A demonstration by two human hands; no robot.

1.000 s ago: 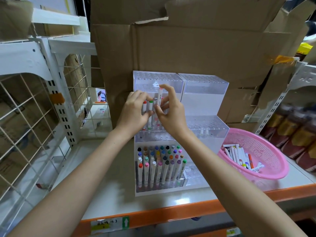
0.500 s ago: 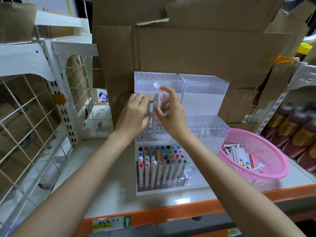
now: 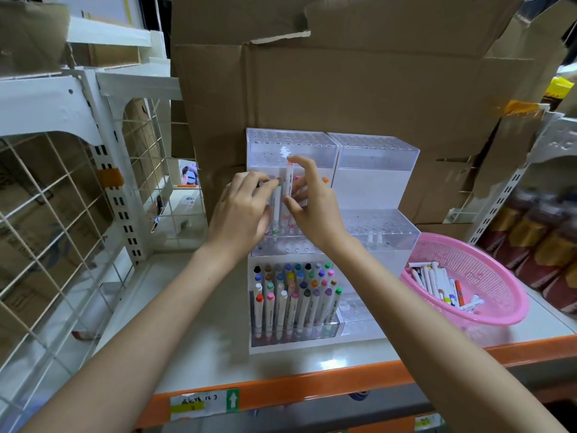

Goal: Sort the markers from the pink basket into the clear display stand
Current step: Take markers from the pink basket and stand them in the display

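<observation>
The marker point(image 3: 289, 186) pinched in the right hand point(image 3: 315, 210) has a white barrel with grey lettering and a pale pink cap. The green-capped marker point(image 3: 277, 207) gripped in the left hand point(image 3: 240, 214) is white too. Below the hands, the clear display stand point(image 3: 377, 182) holds white markers point(image 3: 296, 303) capped in red, pink, blue, purple, green, orange, brown and black. Right of the hands, the basket point(image 3: 480, 257) is pink with a fine perforated mesh. The shelf point(image 3: 199, 323) is pale grey, edged orange. Behind the hands, the cardboard point(image 3: 359, 89) is plain brown.
</observation>
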